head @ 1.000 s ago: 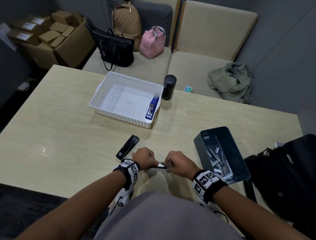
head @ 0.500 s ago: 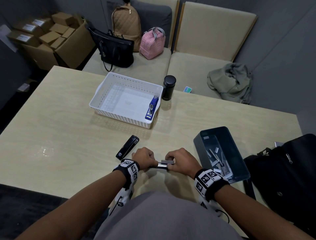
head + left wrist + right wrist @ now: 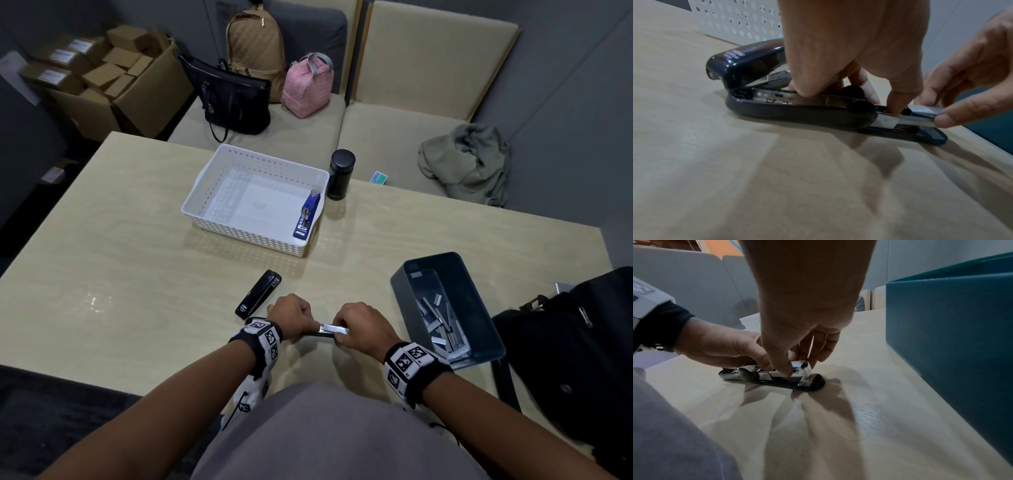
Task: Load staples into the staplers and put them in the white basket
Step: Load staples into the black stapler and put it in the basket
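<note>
The open stapler (image 3: 320, 333) lay at the near table edge, well short of the white basket (image 3: 205, 192). The left hand (image 3: 291, 313) curled over its rear, pinning it down. The right hand (image 3: 363, 327) pinched a staple strip (image 3: 925, 110) into the metal channel. The loading step appeared to be in hand; next, seat the strip and close the top. The left wrist view showed the hinged-back cover; the head view hid it.

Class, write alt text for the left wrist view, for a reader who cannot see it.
On a pale wooden table, a left hand holds an opened black stapler steady while a right hand pinches a strip of staples at its metal channel. A white perforated basket stands behind.
</note>
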A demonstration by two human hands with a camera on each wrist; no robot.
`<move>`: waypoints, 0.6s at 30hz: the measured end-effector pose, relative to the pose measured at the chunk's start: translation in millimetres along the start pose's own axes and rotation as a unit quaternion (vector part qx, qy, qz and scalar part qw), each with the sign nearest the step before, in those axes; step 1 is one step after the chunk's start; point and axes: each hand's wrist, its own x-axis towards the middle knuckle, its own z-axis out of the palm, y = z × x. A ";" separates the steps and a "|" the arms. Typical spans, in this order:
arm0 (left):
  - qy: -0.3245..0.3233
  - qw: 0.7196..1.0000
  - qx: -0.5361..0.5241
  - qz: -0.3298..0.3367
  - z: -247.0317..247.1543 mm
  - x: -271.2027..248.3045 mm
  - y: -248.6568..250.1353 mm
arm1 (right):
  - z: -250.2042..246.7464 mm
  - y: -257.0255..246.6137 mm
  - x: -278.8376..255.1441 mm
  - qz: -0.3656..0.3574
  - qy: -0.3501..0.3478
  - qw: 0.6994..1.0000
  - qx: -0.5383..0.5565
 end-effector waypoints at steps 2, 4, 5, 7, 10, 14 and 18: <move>-0.001 1.000 -0.002 0.000 0.1 0.7 -0.4 | 0.1 0.6 -0.2 -0.004 0.000 1.000 -0.007; -0.001 1.000 -0.004 0.001 0.0 1.2 -0.9 | -0.4 0.3 -1.3 -0.008 0.002 1.000 -0.009; -0.002 1.000 -0.004 0.001 -0.1 1.1 -0.8 | -0.7 0.0 -1.7 -0.009 0.002 1.000 -0.007; -0.004 1.000 -0.005 0.001 -0.2 1.1 -1.5 | -0.9 0.2 -1.4 -0.008 0.001 1.000 -0.009; -0.007 1.000 -0.006 0.001 0.0 2.3 -2.9 | 1.9 2.0 0.3 -0.008 -0.003 1.000 -0.023; -0.012 1.000 -0.005 0.002 1.1 2.9 -3.3 | 5.3 1.0 1.7 -0.005 -0.002 1.000 -0.027; -0.010 1.000 0.003 0.002 3.5 5.1 -5.7 | 5.7 2.1 1.2 -0.005 -0.019 0.999 -0.048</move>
